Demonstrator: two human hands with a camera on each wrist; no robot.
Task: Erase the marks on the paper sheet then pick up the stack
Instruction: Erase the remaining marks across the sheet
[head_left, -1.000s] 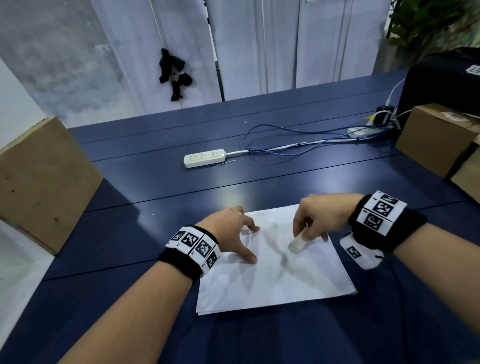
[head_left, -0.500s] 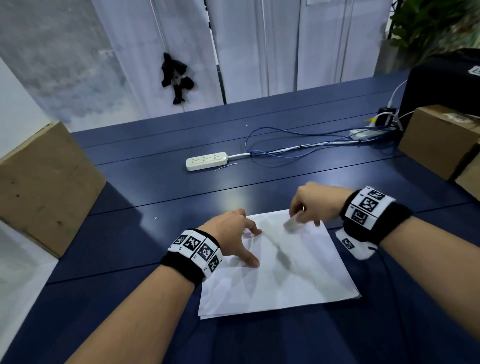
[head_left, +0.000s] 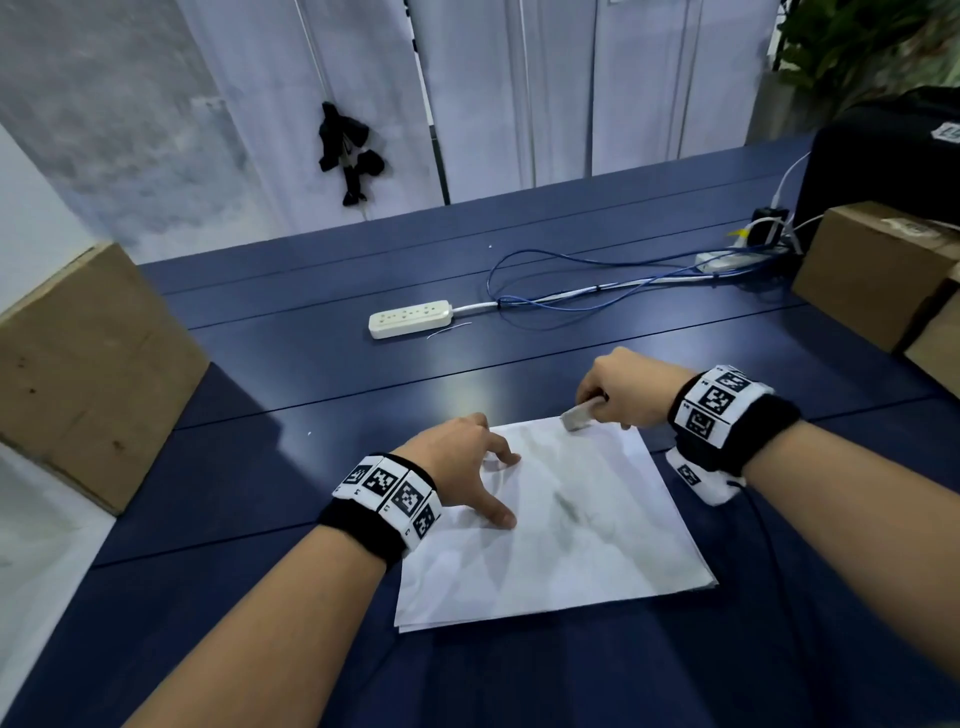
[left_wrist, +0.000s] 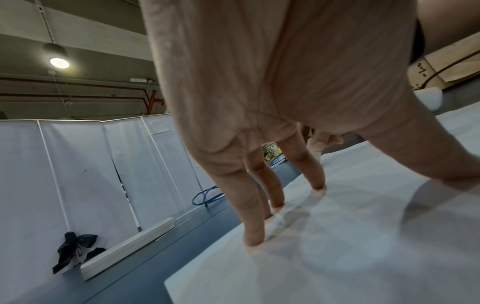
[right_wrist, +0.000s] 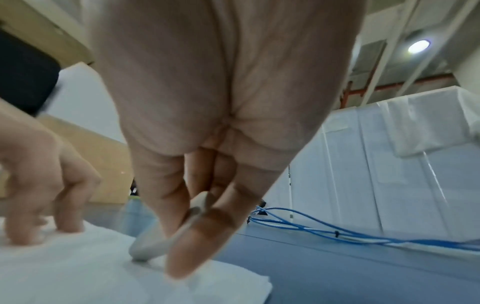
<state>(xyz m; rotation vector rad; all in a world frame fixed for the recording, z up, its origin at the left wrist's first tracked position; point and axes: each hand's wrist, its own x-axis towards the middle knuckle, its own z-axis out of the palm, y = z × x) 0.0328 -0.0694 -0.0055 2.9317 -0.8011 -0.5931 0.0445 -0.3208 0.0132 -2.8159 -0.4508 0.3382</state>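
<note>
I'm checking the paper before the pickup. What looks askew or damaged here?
The white paper stack lies turned askew to the blue table lines, lower sheets peeking out at its near edge. Grey smudges remain mid-sheet. No tears visible. The right hand pinches a white eraser at the far edge.

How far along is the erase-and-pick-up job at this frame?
Done: nothing fully; a grey smudge remains mid-sheet. In hand: the right hand pinches the eraser at the far edge of the paper stack, while the left hand presses fingertips on it. Left: erasing the smudge and lifting the stack off the table.
</note>
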